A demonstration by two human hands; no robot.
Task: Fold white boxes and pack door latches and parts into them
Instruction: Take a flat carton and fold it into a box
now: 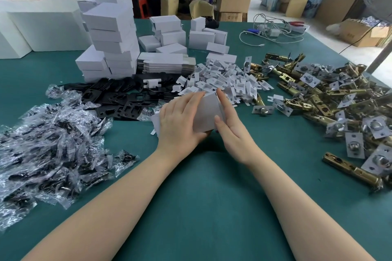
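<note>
Your left hand (180, 121) grips the white box (206, 112) with curled fingers; your right hand (230, 127) presses flat, fingers straight, against its side above the desk (201, 197).

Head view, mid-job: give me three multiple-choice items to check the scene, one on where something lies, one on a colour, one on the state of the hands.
1. Where is the pile of brass door latches?
A. on the person's right
B. on the person's left
C. on top of the stacked boxes

2. What colour is the table cover?
A. red
B. teal green
C. yellow

3. What are the hands doing?
A. both rest flat on the table
B. each holds a latch
C. both hold one white box

Key: 1 A, the latches fill the table's right side. 2 B, the bare cloth shows teal green. 3 C, the left hand grips the box and the right hand presses straight fingers to its side.
</note>
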